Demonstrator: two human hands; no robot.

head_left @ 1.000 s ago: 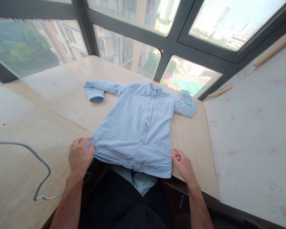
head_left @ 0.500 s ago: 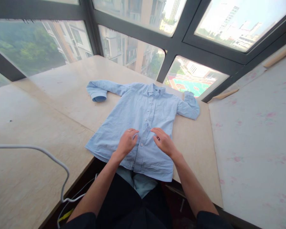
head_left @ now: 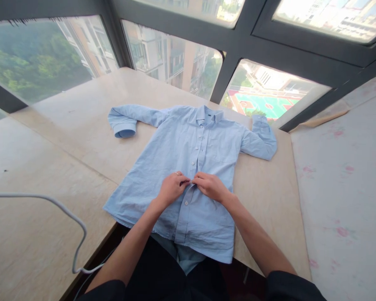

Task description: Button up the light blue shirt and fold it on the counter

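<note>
Now pinching, no longer hovering

Gripping the blue shirt (head_left: pixel 163 154) by its placket (head_left: pixel 182 221), left hand (head_left: pixel 173 187) and right hand (head_left: pixel 210 187) nearly meeting; apparently working the front opening. Laid out under both hands on the worktop (head_left: pixel 56 179), past its edge below them. Roomy left of the left hand, towards the cable (head_left: pixel 19 195); tighter rightward, towards the wall (head_left: pixel 341 196).
</note>
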